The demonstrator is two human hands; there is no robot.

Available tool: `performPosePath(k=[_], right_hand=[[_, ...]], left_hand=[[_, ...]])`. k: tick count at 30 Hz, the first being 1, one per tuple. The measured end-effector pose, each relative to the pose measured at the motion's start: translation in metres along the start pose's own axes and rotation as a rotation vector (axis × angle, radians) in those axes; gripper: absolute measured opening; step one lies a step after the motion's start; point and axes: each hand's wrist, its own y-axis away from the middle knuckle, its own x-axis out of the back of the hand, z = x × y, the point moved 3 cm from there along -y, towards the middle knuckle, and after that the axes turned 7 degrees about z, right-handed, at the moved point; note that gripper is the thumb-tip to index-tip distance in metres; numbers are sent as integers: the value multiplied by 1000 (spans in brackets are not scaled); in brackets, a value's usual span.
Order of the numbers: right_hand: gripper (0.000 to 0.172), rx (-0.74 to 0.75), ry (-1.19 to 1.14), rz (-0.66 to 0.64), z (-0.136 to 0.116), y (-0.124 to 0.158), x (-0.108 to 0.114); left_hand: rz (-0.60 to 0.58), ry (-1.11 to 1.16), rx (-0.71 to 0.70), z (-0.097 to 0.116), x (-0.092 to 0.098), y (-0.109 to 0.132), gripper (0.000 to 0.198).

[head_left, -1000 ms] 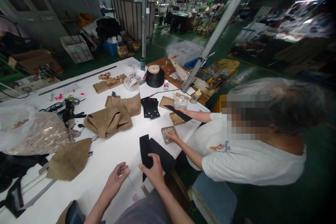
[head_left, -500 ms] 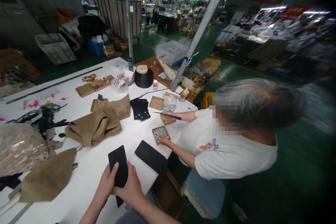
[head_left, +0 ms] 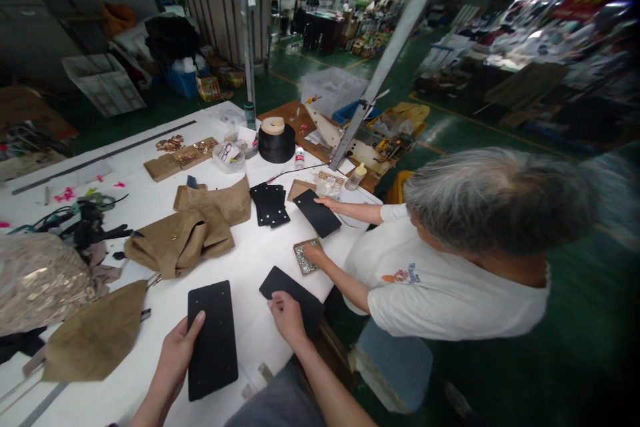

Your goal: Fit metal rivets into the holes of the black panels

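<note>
My left hand (head_left: 175, 355) grips the near-left edge of a black panel (head_left: 214, 340) with small holes, its thumb lying on top. The panel is tilted up over the white table. My right hand (head_left: 287, 319) is over another black panel (head_left: 306, 307) at the table's edge. Its fingers are curled together near that panel's left side; what they hold, if anything, is hidden. Across from it, a co-worker's hand (head_left: 327, 203) holds a similar black panel (head_left: 318, 215). The co-worker's other hand (head_left: 314, 254) reaches into a small box of silver metal pieces (head_left: 303, 264).
Black pieces with metal studs (head_left: 270, 205) lie mid-table beside brown fabric (head_left: 180, 240). Behind them stand a black roll (head_left: 277, 144), a small bottle (head_left: 299, 158) and a clear tub (head_left: 229, 159). The co-worker (head_left: 430, 280) sits at the right. A metal post (head_left: 385, 47) rises beyond.
My hands have separated: the left keeps the black panel, now turned flatter to view, while the right has moved right over the other panel. The co-worker has raised a black panel.
</note>
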Motion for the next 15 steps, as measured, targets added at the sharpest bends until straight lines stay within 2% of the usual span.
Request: performPosePath(k=[6, 11, 15], right_hand=[[32, -20, 144, 118, 27, -42, 38], [38, 70, 406, 218, 35, -73, 63], [48, 138, 646, 191, 39, -100, 70]], left_hand=[[-12, 34, 43, 2, -5, 0, 58], [-33, 98, 106, -3, -9, -5, 57], [-55, 138, 129, -3, -15, -7, 58]])
